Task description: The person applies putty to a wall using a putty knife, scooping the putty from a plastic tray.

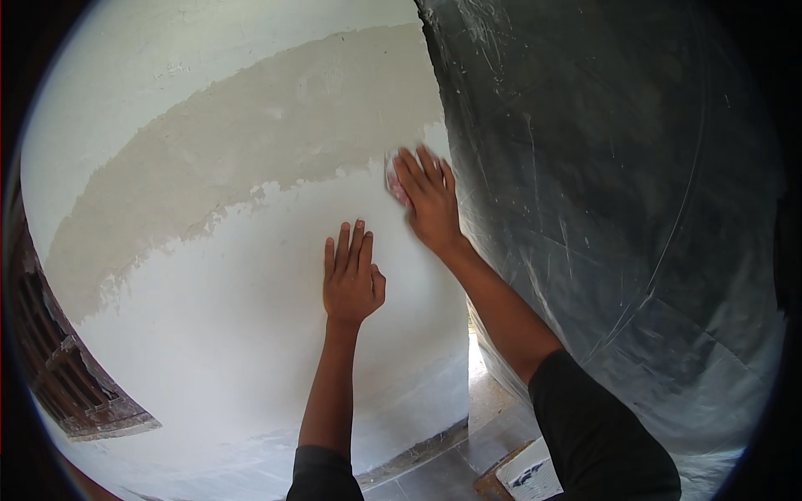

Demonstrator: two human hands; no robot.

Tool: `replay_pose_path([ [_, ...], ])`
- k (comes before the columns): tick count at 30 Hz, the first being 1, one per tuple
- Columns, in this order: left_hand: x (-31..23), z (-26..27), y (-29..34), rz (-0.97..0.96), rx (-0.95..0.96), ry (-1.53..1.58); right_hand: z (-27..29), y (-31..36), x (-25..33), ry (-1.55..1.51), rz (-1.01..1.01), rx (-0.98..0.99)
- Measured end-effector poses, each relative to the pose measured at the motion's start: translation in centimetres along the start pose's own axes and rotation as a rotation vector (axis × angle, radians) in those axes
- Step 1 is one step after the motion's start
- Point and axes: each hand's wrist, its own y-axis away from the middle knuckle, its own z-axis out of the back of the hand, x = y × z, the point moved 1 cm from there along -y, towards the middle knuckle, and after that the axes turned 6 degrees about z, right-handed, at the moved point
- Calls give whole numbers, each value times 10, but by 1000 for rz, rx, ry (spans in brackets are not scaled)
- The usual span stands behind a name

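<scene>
In front of me stands a wall, with a smooth white coat (251, 334) on its lower part and a rough beige-grey band (292, 100) curving above. My right hand (433, 200) presses a small, dusty pinkish-white piece of sandpaper (396, 185) against the wall, close to its right edge. Most of the piece is hidden under the fingers. Lower and further left, my left hand (351, 284) lies on the white coat with its fingers stretched upward and nothing in it.
Dark translucent plastic sheeting (618, 192) hangs along the wall's right edge. At the lower left is a brown wooden grille (71, 359) set in the wall. A white and brown box-like object (528, 472) sits on the tiled floor (434, 480) beside my right sleeve.
</scene>
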Motion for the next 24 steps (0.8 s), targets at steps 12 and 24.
replay_pose_path([
  [12,-3,2,0,13,-17,-17,4,8,-45,23,-37,-68],
  [24,1,3,3,1,-10,8,6,15,-29,47,-2,-69],
])
